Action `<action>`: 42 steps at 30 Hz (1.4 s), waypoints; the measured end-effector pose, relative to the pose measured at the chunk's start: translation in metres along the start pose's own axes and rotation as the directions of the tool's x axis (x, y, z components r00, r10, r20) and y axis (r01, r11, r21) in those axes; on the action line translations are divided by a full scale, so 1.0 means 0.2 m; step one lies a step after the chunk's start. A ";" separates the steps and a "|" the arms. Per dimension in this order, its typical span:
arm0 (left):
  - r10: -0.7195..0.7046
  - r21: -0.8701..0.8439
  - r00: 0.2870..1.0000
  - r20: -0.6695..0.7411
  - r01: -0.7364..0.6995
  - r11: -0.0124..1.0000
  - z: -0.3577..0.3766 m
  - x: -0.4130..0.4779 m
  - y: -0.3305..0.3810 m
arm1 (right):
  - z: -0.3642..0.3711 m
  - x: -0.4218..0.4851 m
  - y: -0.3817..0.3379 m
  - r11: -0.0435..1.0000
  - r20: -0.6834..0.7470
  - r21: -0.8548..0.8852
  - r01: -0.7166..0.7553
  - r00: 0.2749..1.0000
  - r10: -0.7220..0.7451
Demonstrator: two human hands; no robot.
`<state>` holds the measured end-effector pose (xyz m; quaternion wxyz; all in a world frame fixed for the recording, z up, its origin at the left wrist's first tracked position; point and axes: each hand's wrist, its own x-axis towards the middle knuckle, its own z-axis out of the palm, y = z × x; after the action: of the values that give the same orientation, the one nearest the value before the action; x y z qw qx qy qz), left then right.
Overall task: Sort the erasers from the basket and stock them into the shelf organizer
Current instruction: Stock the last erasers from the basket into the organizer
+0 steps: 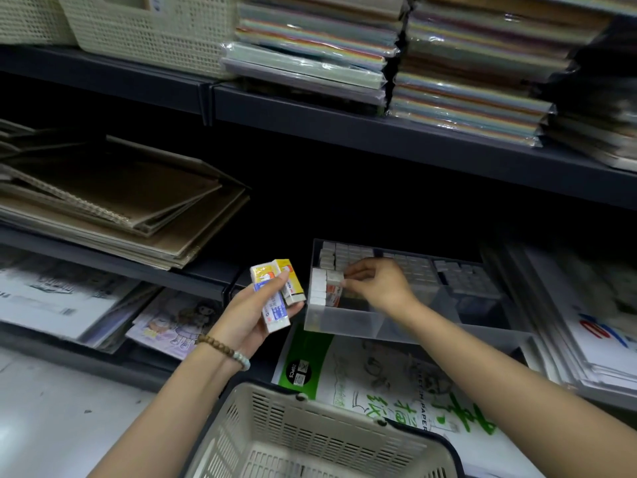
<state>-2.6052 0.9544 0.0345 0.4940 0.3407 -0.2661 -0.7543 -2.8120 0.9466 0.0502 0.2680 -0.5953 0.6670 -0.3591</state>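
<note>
In the organizer (344, 322) on the lower shelf (206, 270), the right hand (377, 284) pinches one eraser (333, 278) over the front-left compartment, beside a white row (317, 288) already stocked. The left hand (246, 317) grips several boxed erasers (277, 294) just left of the organizer, near the basket (310, 405). The fanned stack looks loose and could slip from those fingers (284, 274), or the pinched eraser could knock the standing row over. A sketch pad (379, 381) lies just before the organizer. Notebooks (120, 201) sit well apart.
</note>
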 end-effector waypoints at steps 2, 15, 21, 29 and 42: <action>-0.026 0.010 0.999 0.022 0.026 1.000 0.02 -0.02 -0.01 | -0.02 -0.02 -0.02 0.999 -0.028 0.011 0.035 0.999 -0.035; -0.069 0.176 0.996 0.062 0.058 0.983 0.08 -0.06 -0.08 | 0.02 -0.28 -0.24 0.931 0.279 0.348 -0.108 0.960 0.007; -0.055 0.075 0.978 -0.201 0.071 0.995 0.04 -0.03 -0.04 | 0.03 -0.30 -0.24 0.798 0.310 0.546 -0.255 0.947 0.091; 0.061 0.119 0.995 0.077 -0.070 0.990 0.05 -0.06 -0.04 | 0.13 -0.33 -0.29 0.785 0.282 0.548 -0.289 0.947 0.152; 0.207 0.012 0.978 -0.006 -0.207 0.978 0.12 -0.05 -0.06 | 0.13 -0.38 -0.28 0.539 0.443 0.694 -0.478 0.873 0.204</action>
<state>-2.6280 0.9701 0.0422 0.5688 0.3167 -0.3028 -0.6960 -2.7460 1.0155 0.0734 0.6670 -0.3207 0.4942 -0.4560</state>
